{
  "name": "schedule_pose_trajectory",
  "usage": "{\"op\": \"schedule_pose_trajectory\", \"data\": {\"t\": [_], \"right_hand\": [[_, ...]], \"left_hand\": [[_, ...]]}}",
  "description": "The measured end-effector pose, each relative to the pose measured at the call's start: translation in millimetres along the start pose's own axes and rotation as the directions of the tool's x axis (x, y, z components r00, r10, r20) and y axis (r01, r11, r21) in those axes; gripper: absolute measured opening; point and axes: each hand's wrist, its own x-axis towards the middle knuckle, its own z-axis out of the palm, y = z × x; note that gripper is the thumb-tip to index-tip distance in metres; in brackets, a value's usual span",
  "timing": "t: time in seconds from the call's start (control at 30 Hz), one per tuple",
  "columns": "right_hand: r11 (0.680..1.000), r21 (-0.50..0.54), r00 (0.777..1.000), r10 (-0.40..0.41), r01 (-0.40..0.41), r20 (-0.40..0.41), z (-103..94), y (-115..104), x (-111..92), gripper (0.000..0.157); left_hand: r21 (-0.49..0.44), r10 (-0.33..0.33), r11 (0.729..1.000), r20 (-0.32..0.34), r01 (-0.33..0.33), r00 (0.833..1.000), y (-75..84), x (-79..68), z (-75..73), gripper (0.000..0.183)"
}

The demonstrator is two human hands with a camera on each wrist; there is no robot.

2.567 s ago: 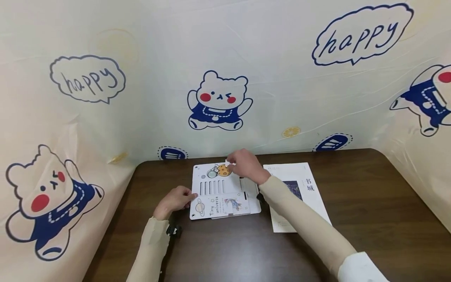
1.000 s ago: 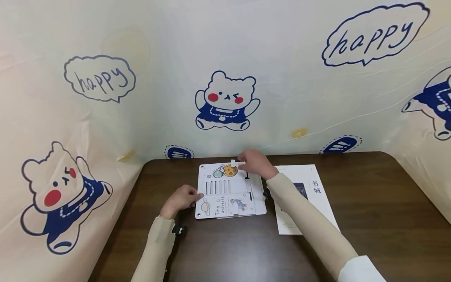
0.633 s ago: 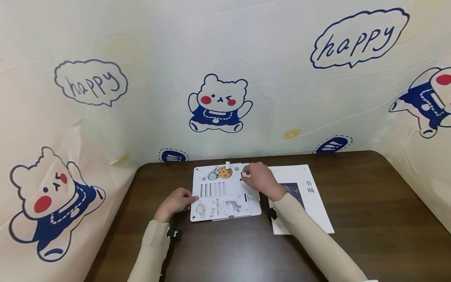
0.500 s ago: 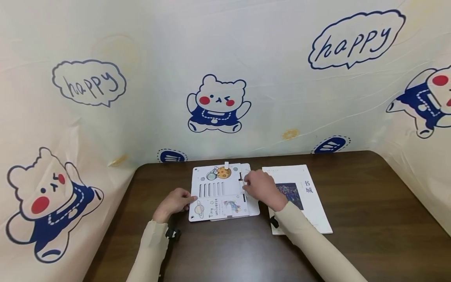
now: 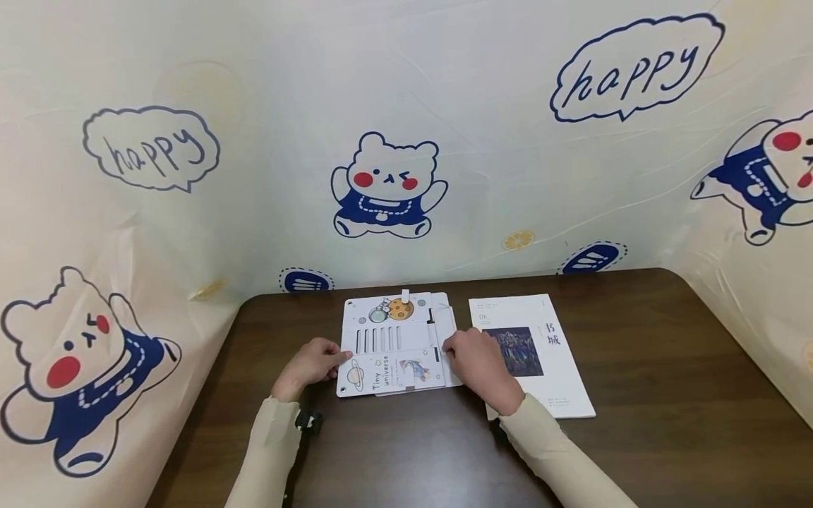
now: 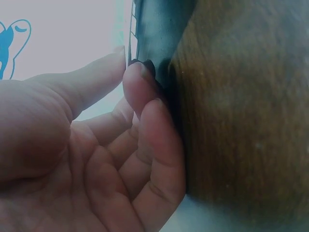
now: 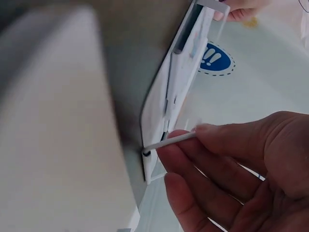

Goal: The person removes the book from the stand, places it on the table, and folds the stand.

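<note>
A flat white book stand (image 5: 416,339) with slots, planet drawings and the words "Tiny universe" lies on the table. My left hand (image 5: 314,365) grips its left edge, thumb on top and fingers (image 6: 145,96) curled underneath. Beside the stand's right edge, my right hand (image 5: 485,367) pinches a thin white rod-like clip (image 7: 171,140) between thumb and index finger. In the right wrist view the clip's other end meets the stand's edge. A small white tab (image 5: 405,296) sticks up at the stand's far edge, by the orange planet.
A white book (image 5: 559,381) with a dark blue cover picture lies right of the stand, partly under my right forearm. The brown wooden table (image 5: 394,451) reaches back to a printed curtain (image 5: 267,141).
My right hand has let go of the white tab at the stand's far edge and come nearer along the right side, where it now pinches the clip. My left hand keeps its grip.
</note>
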Motion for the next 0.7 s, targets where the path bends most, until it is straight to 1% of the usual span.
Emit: {"op": "schedule_pose_trajectory", "data": {"t": [0.1, 0.23, 0.3, 0.43, 0.57, 0.7], "right_hand": [[1.000, -0.026, 0.999, -0.016, 0.015, -0.037, 2.9, 0.2, -0.8, 0.019], [0.999, -0.043, 0.998, -0.025, 0.022, -0.063, 4.6, 0.7, -1.1, 0.020], [0.999, -0.046, 0.997, -0.024, 0.021, -0.067, 4.9, 0.9, -1.0, 0.020], [0.999, -0.051, 0.997, -0.023, 0.019, -0.069, 4.7, 0.0, -0.9, 0.020], [0.997, -0.069, 0.997, -0.037, 0.032, -0.068, 5.7, -1.0, -0.4, 0.020], [0.996, -0.083, 0.996, -0.053, 0.046, -0.078, 7.4, -1.3, 0.6, 0.023]], "left_hand": [[-0.002, -0.002, 1.000, 0.003, 0.002, 1.000, 0.1, 0.0, -0.3, 0.023], [-0.003, -0.013, 1.000, 0.007, 0.013, 1.000, 0.9, 1.5, -0.3, 0.023], [-0.005, -0.022, 1.000, 0.007, 0.022, 1.000, 1.2, 2.3, -0.2, 0.023], [-0.001, -0.019, 1.000, 0.008, 0.019, 1.000, 0.9, 2.5, -0.2, 0.023], [-0.002, -0.014, 1.000, 0.010, 0.014, 1.000, 0.7, 1.5, -0.2, 0.023], [-0.002, -0.015, 1.000, 0.009, 0.015, 1.000, 1.7, 1.7, -0.7, 0.023]]}}
